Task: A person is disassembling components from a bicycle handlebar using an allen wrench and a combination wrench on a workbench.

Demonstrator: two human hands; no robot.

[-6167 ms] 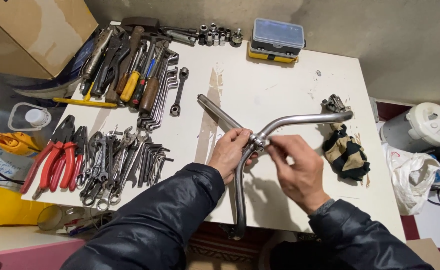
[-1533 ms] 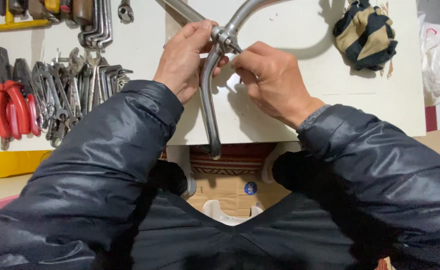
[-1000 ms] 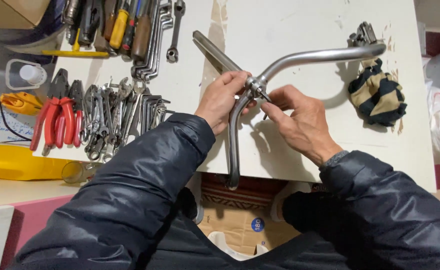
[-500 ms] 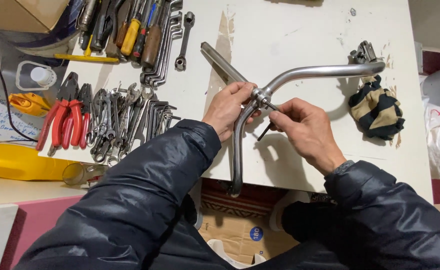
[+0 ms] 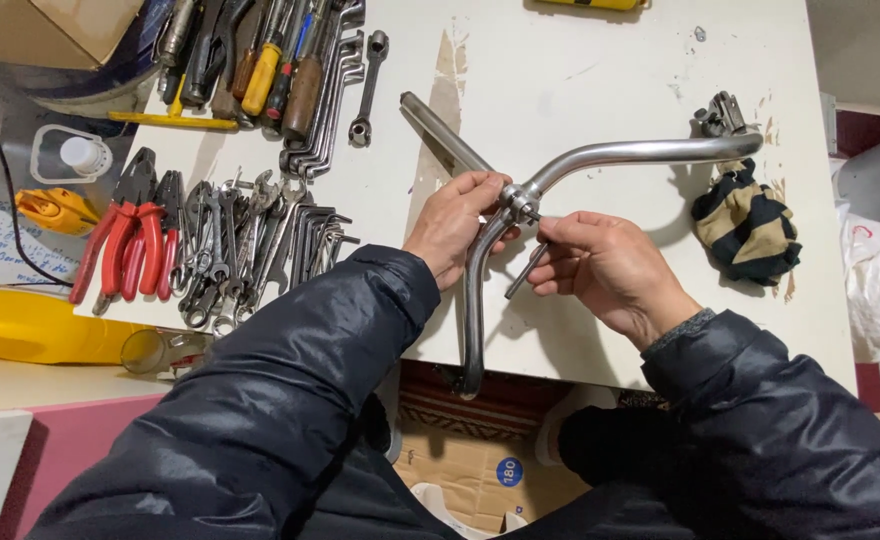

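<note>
At table centre, left hand (image 5: 457, 222) wrapped around chrome handlebar (image 5: 615, 153) at its clamp joint; right hand (image 5: 605, 267) pinched closed on thin hex key (image 5: 527, 269), tip touching the clamp. Handlebar flat on white table (image 5: 600, 70), one end overhanging near edge. Beyond: striped rag (image 5: 745, 228) right, spread wrenches (image 5: 250, 240) and red pliers (image 5: 120, 240) left.

Polished chrome metal handlebar (image 5: 600, 158) mid-frame, smooth, glossy. Dull dark metal hex key (image 5: 526, 270). Painted white bench (image 5: 580, 60), matt, scuffed, chipped. Bare steel wrenches (image 5: 250, 245) left, red plastic-grip pliers (image 5: 125, 240). Striped knit cloth (image 5: 748, 228) right. Shiny black jacket sleeves (image 5: 290, 400).
</note>
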